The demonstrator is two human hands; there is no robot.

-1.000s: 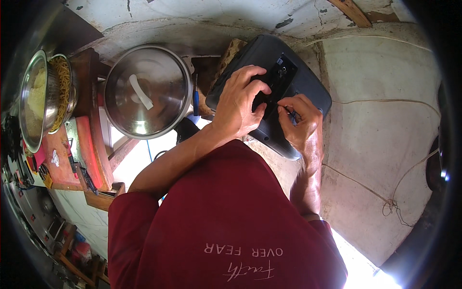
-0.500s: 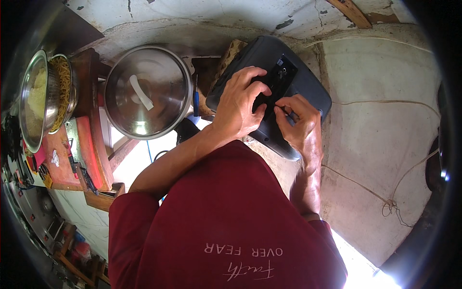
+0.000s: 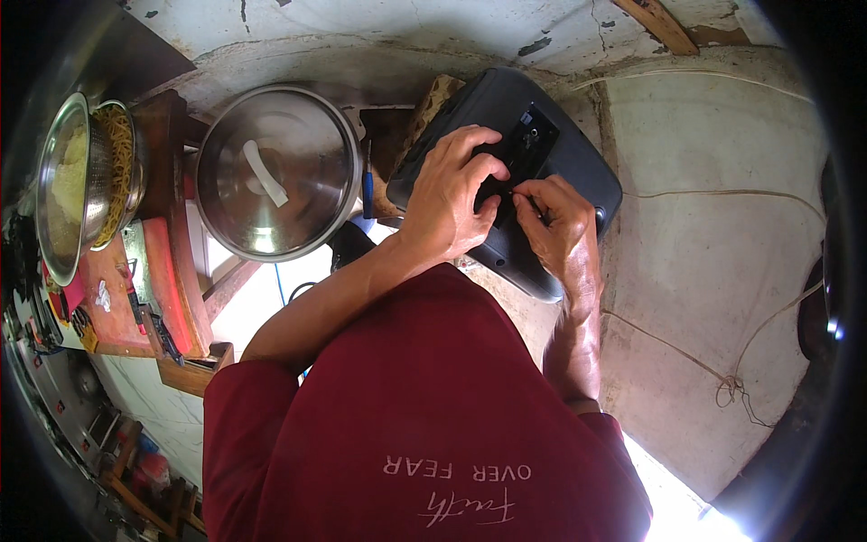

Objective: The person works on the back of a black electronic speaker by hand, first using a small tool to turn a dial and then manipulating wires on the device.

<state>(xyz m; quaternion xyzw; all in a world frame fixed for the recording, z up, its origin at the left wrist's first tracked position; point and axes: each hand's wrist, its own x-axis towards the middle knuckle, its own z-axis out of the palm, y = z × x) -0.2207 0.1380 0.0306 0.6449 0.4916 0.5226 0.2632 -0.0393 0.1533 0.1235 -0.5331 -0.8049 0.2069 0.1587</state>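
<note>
A large black plastic case (image 3: 573,149) with rounded corners lies tilted against the wall ahead of me. Set into its face is a glossy dark recessed panel (image 3: 531,144) with small fittings. My left hand (image 3: 447,194) rests over the left side of this panel, fingers curved and apart, thumb separated from the index finger. At the panel's lower right, my right hand (image 3: 562,221) has thumb and forefinger pinched together against it. Whatever is between those fingertips is too small and dark to name.
Left of the case stands a wide steel pot with a lid (image 3: 293,194). A blue-handled tool (image 3: 368,185) is beside it. Farther left, a steel colander (image 3: 70,194) and noodles (image 3: 117,167) sit over a wooden table (image 3: 104,330). Thin cord (image 3: 673,343) runs along the right wall.
My right hand has shifted slightly up and left along the panel, its fingertips still pinched. The left hand and the black case stay where they were.
</note>
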